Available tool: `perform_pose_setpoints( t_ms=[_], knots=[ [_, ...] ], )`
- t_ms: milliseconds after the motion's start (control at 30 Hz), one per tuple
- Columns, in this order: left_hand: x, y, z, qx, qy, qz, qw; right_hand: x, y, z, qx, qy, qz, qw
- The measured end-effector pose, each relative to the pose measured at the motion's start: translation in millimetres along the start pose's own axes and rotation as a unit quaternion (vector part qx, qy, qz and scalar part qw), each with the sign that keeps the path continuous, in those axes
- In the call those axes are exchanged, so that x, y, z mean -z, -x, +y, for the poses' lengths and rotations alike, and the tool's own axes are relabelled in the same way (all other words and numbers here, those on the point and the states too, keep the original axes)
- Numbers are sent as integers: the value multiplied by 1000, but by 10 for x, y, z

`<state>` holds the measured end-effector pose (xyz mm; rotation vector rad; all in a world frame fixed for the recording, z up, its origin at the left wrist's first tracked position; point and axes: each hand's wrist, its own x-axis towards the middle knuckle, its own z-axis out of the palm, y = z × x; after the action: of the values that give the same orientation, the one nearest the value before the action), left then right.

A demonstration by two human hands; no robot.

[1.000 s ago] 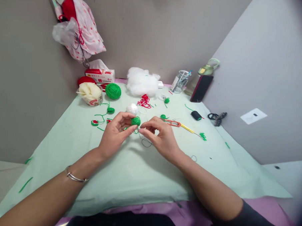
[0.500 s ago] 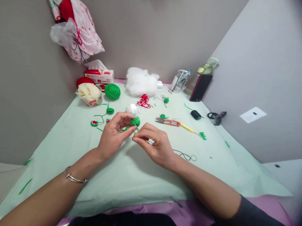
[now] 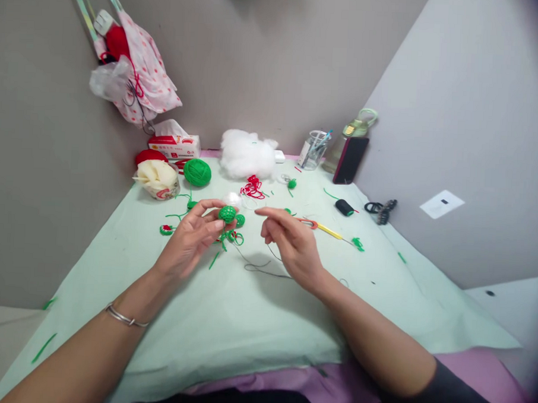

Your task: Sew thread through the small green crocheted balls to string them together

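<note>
Between the thumb and fingers of my left hand [image 3: 188, 238] is a small green crocheted ball [image 3: 227, 214]. My right hand [image 3: 294, 247] is apart from it, to the right, with the index finger stretched out and the other fingers curled in. A dark thread [image 3: 273, 253] runs from under those curled fingers; what they grip is hidden. More of this thread lies in loops on the table below. Behind and beneath the ball are another small green crocheted piece [image 3: 239, 221] and green yarn tails [image 3: 232, 238].
Orange-handled snips [image 3: 307, 223], partly behind my right hand, and a yellow-handled crochet hook [image 3: 329, 231] lie to the right. Farther back are white stuffing [image 3: 248, 155], a green yarn ball [image 3: 198, 172], tangled red yarn [image 3: 253, 188], a jar [image 3: 313, 151] and a phone [image 3: 351, 160].
My right hand has moved away to the right from the green ball, its index finger now extended. My left hand has tilted the ball and shifted slightly left. The view has shifted a little.
</note>
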<state>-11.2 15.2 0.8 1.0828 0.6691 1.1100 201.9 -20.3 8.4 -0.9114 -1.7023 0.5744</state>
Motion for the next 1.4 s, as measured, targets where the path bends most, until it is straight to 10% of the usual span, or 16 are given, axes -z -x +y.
perform_pose_setpoints(
  t_ms=[433, 667, 933, 1167, 1400],
  knots=[
    [143, -116, 74, -88, 0, 131, 988, 413, -257, 69, -175, -211, 113, 955],
    [849, -306, 450, -253, 58, 329, 908, 1394, -345, 450, -100, -212, 298, 925],
    [1278, -334, 533, -220, 59, 447, 865, 2281, -248, 1193, -64, -163, 313, 933],
    [1431, -337, 530, -107, 113, 417, 895, 2494, -203, 1500, -158, -144, 372, 903],
    [1529, -395, 433, -68, 101, 439, 890, 2292, -151, 1396, -242, -115, 576, 773]
  ],
)
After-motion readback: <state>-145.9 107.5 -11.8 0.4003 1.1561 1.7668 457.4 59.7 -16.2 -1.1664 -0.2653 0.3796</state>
